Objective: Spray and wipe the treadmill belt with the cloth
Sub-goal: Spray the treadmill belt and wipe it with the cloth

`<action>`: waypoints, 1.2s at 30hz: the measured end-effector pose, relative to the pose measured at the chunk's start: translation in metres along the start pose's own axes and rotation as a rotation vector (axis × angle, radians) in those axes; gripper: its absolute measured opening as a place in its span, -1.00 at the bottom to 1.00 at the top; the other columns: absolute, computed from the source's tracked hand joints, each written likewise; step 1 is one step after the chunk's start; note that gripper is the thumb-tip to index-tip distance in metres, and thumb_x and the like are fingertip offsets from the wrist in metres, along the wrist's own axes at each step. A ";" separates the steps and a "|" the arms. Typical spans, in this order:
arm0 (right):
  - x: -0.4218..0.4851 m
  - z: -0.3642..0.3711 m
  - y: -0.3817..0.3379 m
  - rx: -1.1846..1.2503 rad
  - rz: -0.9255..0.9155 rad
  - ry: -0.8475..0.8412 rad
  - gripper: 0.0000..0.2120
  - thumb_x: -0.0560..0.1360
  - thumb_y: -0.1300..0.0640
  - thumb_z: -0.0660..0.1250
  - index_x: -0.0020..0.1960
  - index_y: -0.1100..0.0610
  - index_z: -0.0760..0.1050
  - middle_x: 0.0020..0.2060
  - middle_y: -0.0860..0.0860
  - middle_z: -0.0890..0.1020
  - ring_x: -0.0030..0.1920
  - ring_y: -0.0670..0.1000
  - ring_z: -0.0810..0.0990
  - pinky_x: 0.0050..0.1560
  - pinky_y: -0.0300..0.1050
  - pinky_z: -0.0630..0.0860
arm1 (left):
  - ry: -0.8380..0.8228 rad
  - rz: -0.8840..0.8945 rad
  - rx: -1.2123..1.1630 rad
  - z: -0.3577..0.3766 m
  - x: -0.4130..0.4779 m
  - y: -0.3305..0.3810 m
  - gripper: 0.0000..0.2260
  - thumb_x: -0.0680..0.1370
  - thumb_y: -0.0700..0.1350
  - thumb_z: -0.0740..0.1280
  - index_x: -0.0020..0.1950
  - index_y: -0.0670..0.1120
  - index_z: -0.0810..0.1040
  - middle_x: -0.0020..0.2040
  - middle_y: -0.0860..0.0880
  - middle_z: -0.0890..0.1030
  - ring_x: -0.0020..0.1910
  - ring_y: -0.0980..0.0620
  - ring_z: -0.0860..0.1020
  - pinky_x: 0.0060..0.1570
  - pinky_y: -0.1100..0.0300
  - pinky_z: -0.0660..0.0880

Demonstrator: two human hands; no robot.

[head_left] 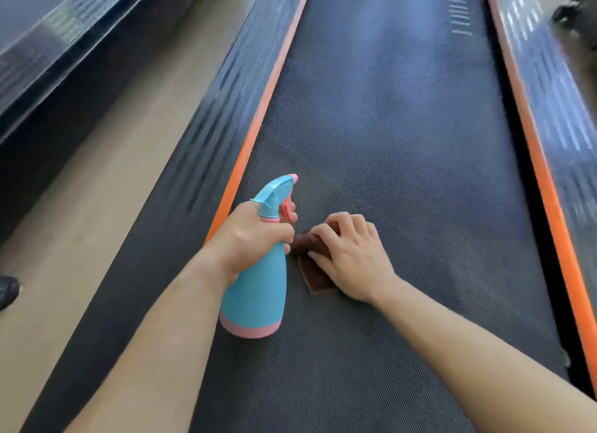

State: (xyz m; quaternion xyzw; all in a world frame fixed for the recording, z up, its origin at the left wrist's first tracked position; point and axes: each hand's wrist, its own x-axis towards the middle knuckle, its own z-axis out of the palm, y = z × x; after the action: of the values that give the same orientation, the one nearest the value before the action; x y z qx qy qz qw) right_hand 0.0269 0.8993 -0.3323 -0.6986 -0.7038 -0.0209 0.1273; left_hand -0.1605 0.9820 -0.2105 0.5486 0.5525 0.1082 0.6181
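The dark textured treadmill belt [387, 135] runs up the middle of the view. My left hand [248, 239] grips the neck of a blue spray bottle [258, 290] with a pink base and pink trigger, held upright just above the belt near its left edge, nozzle pointing up the belt. A finger lies at the trigger. Just to its right, my right hand [349, 255] presses a small brown cloth [315, 279] flat onto the belt, fingers curled over its top edge. Most of the cloth is hidden under the hand.
Orange strips [258, 122] border the belt on both sides, with dark ribbed side rails [181, 161] beyond them. Beige floor [97, 180] lies to the left, with another machine's dark frame [48, 54] at the far left. A dark shoe [8, 290] shows at the left edge.
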 end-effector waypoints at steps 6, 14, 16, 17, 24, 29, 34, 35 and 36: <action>0.054 0.009 0.008 -0.048 0.428 -0.026 -0.59 0.57 -0.28 0.18 0.26 -0.05 0.47 0.24 0.09 0.44 0.19 0.22 0.40 0.18 0.17 0.37 | -0.034 0.011 0.057 0.004 -0.007 -0.002 -0.58 0.29 -0.17 0.40 0.14 -0.01 0.68 0.12 -0.19 0.72 -0.12 -0.13 0.73 0.14 -0.23 0.64; -0.036 -0.002 -0.031 -0.013 0.182 0.066 -0.66 0.54 -0.25 0.17 0.17 -0.10 0.51 0.14 0.01 0.48 0.09 0.16 0.45 0.06 0.10 0.42 | -0.030 0.095 0.064 0.003 -0.015 0.003 -0.64 0.36 -0.23 0.39 0.13 -0.04 0.70 0.08 -0.23 0.72 -0.18 -0.02 0.69 0.02 0.06 0.63; -0.037 -0.002 -0.030 -0.018 0.188 0.061 -0.66 0.54 -0.26 0.18 0.17 -0.10 0.50 0.15 0.01 0.48 0.09 0.16 0.45 0.05 0.10 0.42 | -0.030 0.113 0.092 0.006 -0.020 0.004 -0.56 0.32 -0.20 0.39 0.19 -0.01 0.68 0.11 -0.20 0.71 -0.13 -0.03 0.71 0.09 0.01 0.66; -0.036 -0.002 -0.030 -0.028 0.194 0.061 -0.66 0.54 -0.26 0.17 0.17 -0.10 0.50 0.14 0.01 0.48 0.08 0.16 0.45 0.05 0.10 0.42 | -0.033 0.111 0.108 0.008 -0.023 0.002 -0.54 0.32 -0.19 0.39 0.22 -0.01 0.67 0.11 -0.19 0.71 -0.12 -0.03 0.71 0.10 0.00 0.67; -0.047 -0.001 -0.048 -0.008 0.390 0.079 -0.64 0.55 -0.24 0.14 0.15 -0.05 0.51 0.14 0.05 0.48 0.08 0.19 0.45 0.07 0.12 0.40 | 0.037 -0.019 0.040 0.030 -0.053 -0.014 -0.77 0.41 -0.30 0.38 0.04 -0.16 0.67 -0.19 -0.04 0.64 -0.25 -0.03 0.63 0.03 -0.01 0.66; -0.066 -0.005 -0.051 0.013 0.377 0.048 -0.68 0.58 -0.21 0.22 0.19 -0.03 0.50 0.19 0.08 0.48 0.12 0.21 0.44 0.10 0.16 0.41 | 0.207 -0.091 -0.033 0.047 -0.083 -0.036 -0.79 0.39 -0.27 0.36 -0.01 -0.10 0.66 -0.24 0.03 0.62 -0.30 -0.02 0.63 -0.01 0.01 0.65; -0.081 -0.007 -0.051 0.020 0.349 0.100 -0.68 0.55 -0.18 0.33 0.18 0.00 0.52 0.19 0.09 0.49 0.12 0.22 0.46 0.08 0.18 0.43 | 0.279 -0.106 -0.009 0.038 -0.092 -0.046 -0.73 0.39 -0.23 0.36 0.07 -0.10 0.64 -0.20 0.09 0.63 -0.27 -0.01 0.63 0.04 0.00 0.63; -0.083 -0.007 -0.051 0.019 0.343 0.102 -0.68 0.54 -0.18 0.33 0.17 0.00 0.51 0.20 0.09 0.49 0.12 0.22 0.45 0.08 0.19 0.43 | 0.293 -0.103 -0.025 0.034 -0.093 -0.049 -0.73 0.42 -0.27 0.36 0.09 -0.12 0.64 -0.18 0.08 0.63 -0.28 0.00 0.62 0.05 -0.01 0.64; -0.084 -0.009 -0.051 0.020 0.340 0.103 -0.68 0.54 -0.18 0.33 0.17 0.00 0.51 0.20 0.09 0.49 0.13 0.23 0.45 0.08 0.19 0.43 | 0.305 -0.098 -0.036 0.030 -0.094 -0.050 -0.74 0.44 -0.30 0.35 0.10 -0.13 0.64 -0.17 0.06 0.63 -0.29 0.01 0.61 0.05 -0.01 0.64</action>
State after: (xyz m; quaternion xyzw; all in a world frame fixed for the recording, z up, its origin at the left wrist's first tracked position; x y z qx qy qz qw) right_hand -0.0230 0.8139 -0.3339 -0.8043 -0.5681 -0.0278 0.1721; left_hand -0.1945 0.8766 -0.2037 0.4870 0.6641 0.1698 0.5413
